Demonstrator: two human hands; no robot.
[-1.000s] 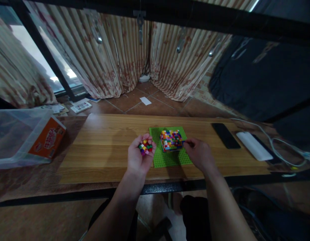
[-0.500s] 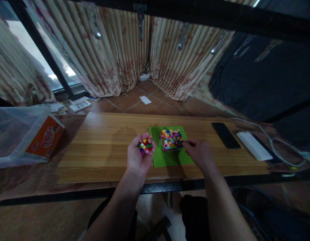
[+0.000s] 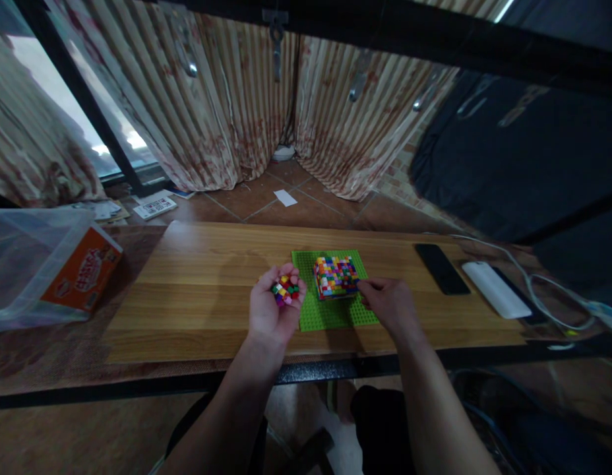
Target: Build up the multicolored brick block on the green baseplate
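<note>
A multicoloured block of small bricks (image 3: 336, 276) stands on a green baseplate (image 3: 330, 313) on the wooden board (image 3: 197, 290). My left hand (image 3: 275, 309) is cupped palm up just left of the plate, holding a heap of loose coloured bricks (image 3: 285, 290). My right hand (image 3: 388, 305) rests on the plate's right side, its fingertips pinched together against the block's right face; whatever they pinch is too small to make out.
A clear plastic tub with an orange box (image 3: 81, 277) sits at the far left. A black phone (image 3: 441, 268), a white device (image 3: 495, 287) and a cable (image 3: 548, 290) lie at the right. Curtains and tiled floor lie beyond the board.
My right hand's fingertips have closed in against the block's right face. My left hand has stayed cupped with the loose bricks.
</note>
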